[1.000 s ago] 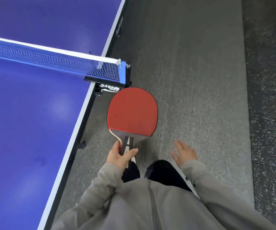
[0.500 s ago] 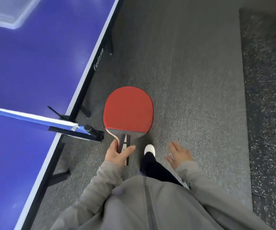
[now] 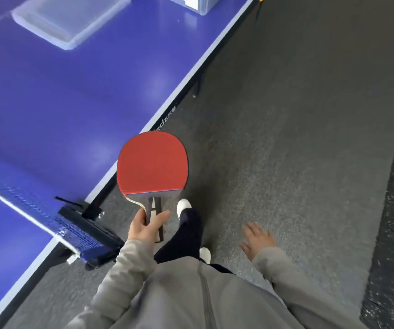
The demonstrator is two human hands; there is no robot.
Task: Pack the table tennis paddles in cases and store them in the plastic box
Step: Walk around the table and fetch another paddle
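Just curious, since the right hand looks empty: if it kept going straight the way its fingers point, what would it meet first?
Probably only the grey floor mat. The right hand points ahead over bare floor; depth is unclear.

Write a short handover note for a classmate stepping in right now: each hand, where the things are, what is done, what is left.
Left hand: holds the paddle by its handle, red face up, beside the table.
Right hand: open, holding nothing.
Clear lid lies flat on the far end of the table; a clear box stands at the far edge, mostly cut off. No case is in view.
Done: one paddle picked up.
Left: put it in a case, store it in the box. Other paddles are not in view.
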